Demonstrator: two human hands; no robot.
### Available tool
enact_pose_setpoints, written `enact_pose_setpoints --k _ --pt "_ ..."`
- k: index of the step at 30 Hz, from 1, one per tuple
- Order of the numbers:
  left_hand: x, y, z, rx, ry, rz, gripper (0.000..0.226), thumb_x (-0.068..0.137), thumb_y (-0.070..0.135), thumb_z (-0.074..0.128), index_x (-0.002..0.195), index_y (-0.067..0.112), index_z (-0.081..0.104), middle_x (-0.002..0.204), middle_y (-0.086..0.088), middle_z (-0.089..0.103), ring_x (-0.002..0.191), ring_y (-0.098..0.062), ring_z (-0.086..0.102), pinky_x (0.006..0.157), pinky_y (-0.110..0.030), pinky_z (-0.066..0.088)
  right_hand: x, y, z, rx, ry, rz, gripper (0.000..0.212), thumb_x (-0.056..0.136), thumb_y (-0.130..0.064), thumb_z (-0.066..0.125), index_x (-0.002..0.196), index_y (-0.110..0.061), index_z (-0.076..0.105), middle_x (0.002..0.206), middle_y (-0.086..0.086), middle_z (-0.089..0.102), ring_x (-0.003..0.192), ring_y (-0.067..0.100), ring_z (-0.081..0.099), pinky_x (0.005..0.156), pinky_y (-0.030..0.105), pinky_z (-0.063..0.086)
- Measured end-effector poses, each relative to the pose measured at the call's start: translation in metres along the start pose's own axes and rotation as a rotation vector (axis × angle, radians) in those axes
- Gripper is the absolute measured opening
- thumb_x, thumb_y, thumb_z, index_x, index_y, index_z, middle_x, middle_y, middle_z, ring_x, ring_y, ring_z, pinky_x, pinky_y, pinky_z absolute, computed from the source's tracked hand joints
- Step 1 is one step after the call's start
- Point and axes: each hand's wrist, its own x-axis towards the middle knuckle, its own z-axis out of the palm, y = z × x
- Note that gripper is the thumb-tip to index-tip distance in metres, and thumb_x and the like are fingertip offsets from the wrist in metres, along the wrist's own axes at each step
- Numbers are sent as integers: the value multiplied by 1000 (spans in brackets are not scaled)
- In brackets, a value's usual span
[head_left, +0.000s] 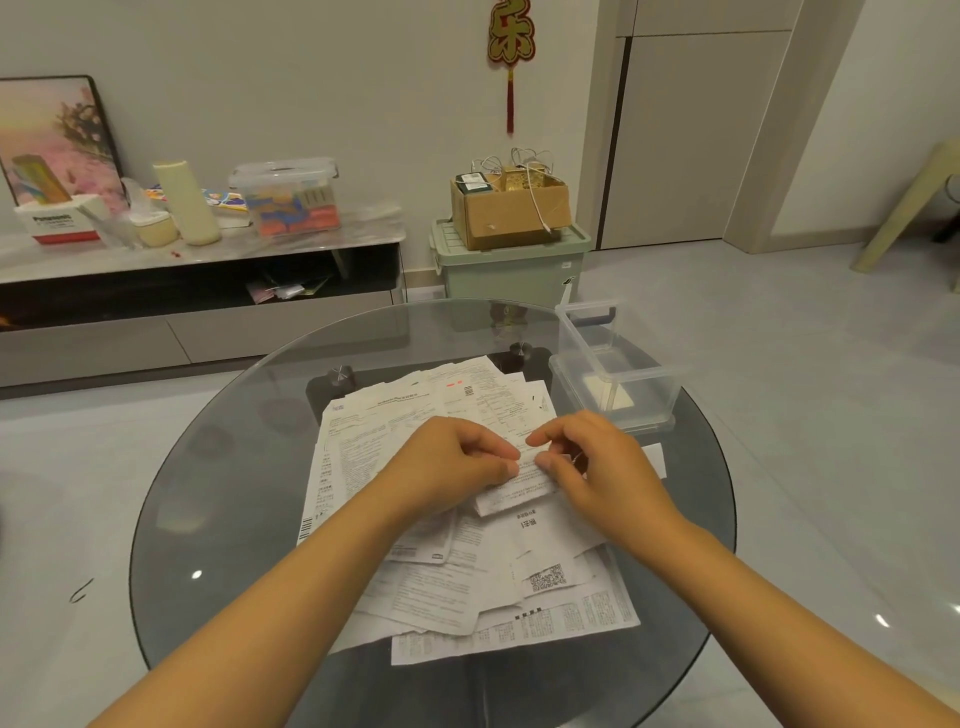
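**Glass table: both hands pinching a paper slip**

Round glass table (218, 493) is carrying a loose pile of papers (441, 582), with a clear box (613, 374) sitting near its far right edge. Left hand (457, 462) and right hand (597, 467) are meeting over the middle of the pile. Each is pinching the same small slip (514, 493) between thumb and curled fingers, fingertips nearly touching. The person is probably folding or tearing it; cannot tell which. To do it well, the hands should be setting their pinch points close together and raising the slip off the sheets beneath, so nothing else is dragging along. The slip is showing white, thin, printed with small dark text, its lower edge lying on the pile.
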Motion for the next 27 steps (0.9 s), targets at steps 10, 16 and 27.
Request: enact_pose_setpoints --k 10,16,27 --pt "4 -4 6 -20 89 190 17 78 15 76 82 32 71 71 10 67 68 -4 60 73 -22 51 4 3 -1 5 -87 141 8 84 -32 67 78 -30 61 86 -15 55 84 4 49 70 12 36" --pt "3 -4 13 -24 252 268 20 78 16 74 90 31 69 77 12 66 55 5 47 56 -6 35 4 -4 -4 282 -12 327 13 81 -28 71 75 -17 69 56 -9 55 48 -2 47 50 9 37" --pt "1 -2 23 -165 194 312 17 92 25 58 92 26 75 94 18 70 91 5 62 79 -16 49 3 -11 -12 650 -40 526 18 90 -21 59 83 -21 75 74 1 71 66 11 60 51 19 43"
